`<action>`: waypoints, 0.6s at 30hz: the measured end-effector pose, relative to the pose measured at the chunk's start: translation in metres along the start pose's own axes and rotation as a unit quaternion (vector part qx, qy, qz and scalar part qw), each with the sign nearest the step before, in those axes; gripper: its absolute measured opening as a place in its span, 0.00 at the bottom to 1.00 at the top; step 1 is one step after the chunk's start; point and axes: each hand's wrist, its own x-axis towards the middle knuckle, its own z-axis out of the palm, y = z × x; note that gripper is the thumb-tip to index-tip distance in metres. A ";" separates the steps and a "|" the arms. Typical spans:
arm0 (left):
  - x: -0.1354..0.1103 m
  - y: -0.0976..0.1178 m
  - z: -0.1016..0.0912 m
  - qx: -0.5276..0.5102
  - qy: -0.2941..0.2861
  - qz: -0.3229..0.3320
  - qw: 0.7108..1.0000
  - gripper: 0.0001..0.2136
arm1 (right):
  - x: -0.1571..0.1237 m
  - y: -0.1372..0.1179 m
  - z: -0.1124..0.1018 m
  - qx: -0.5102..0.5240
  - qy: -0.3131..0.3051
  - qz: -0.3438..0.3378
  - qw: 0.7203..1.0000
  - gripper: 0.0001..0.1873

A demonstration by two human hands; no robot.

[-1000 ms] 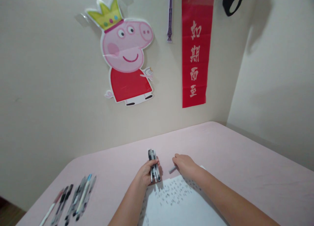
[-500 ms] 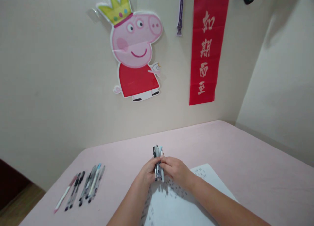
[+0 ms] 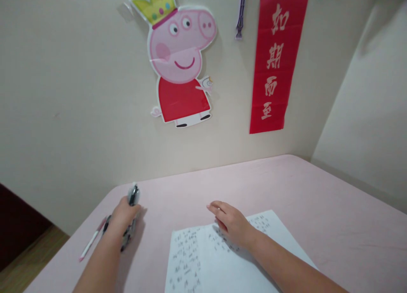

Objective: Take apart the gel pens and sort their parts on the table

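Note:
My left hand (image 3: 123, 213) is closed around a bundle of pens (image 3: 133, 195), whose tops stick up above the fist, over the left part of the pink table (image 3: 286, 191). Beneath that hand lie more pens (image 3: 127, 238), partly hidden by it, and a pink-tipped pen (image 3: 91, 240) lies just to their left. My right hand (image 3: 230, 222) rests on a white sheet of paper (image 3: 203, 263) covered with small handwriting. Its fingers are loosely curled and nothing shows in them.
The table stands in a room corner against a cream wall. On the wall hang a cartoon pig cut-out (image 3: 179, 59), a red banner with pale characters (image 3: 277, 59) and a purple hanging object (image 3: 241, 13). The table's left edge drops toward a wooden floor (image 3: 28, 263).
My left hand carried the pen bundle left, from the table's middle to above the row of pens. My right hand let go of the bundle and settled on the paper. The view shifted left.

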 end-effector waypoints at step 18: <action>0.003 -0.055 0.007 0.293 0.035 0.003 0.956 0.22 | -0.004 0.001 0.005 0.003 0.006 0.004 1.000 0.31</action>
